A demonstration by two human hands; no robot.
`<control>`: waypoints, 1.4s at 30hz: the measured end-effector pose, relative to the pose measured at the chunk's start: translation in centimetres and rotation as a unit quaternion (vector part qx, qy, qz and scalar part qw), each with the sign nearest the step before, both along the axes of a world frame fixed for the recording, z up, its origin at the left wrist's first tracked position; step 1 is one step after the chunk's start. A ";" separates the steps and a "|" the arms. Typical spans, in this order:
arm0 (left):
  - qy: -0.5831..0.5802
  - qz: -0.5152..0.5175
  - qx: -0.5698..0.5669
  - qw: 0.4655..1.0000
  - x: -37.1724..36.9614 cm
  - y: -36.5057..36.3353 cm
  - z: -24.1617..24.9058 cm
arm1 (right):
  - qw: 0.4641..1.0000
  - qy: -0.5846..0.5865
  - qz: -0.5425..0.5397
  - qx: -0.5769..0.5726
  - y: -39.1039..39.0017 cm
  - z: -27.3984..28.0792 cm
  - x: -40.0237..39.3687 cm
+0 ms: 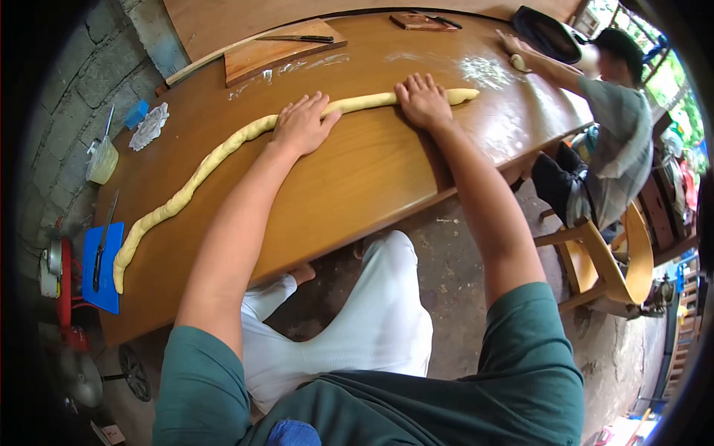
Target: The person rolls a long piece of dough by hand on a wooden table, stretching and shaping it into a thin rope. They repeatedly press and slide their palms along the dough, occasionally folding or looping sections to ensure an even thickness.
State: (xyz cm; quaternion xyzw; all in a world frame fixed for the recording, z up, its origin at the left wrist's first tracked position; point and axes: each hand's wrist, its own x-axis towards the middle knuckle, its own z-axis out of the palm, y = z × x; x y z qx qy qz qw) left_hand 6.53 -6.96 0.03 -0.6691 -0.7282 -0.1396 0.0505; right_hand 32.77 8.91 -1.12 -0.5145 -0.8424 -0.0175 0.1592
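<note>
A long rope of yellowish dough (195,181) curves across the brown wooden table (357,171), from the left end to the far middle. My left hand (301,128) lies flat over its middle stretch with the fingers extended. Farther right, my right hand (424,102) rests palm down on the dough near its tapered right end, fingers slightly spread. Both hands are open and press on the rope without gripping it. The dough's left tip lies beside a blue cutting board (110,286) that bears a dark-handled knife (97,264).
A wooden board (286,53) with a knife (309,38) lies along the back, a smaller board (418,22) farther right. Flour (487,73) dusts the table. Another person (621,141) reaches over the right end. A tub (103,163) and crumpled wrapper (150,126) stand left.
</note>
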 end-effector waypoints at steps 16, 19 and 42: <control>-0.035 -0.126 0.127 0.983 -3.3 -11.2 1.4 | 0.992 0.026 0.105 0.060 -13.9 1.0 9.1; -0.083 -0.211 0.148 0.963 4.0 -9.8 2.4 | 0.998 0.017 0.047 0.029 -10.9 0.5 6.6; -0.261 -0.031 -0.036 0.964 10.5 23.3 1.3 | 0.981 0.046 0.091 0.164 23.9 -1.7 -1.3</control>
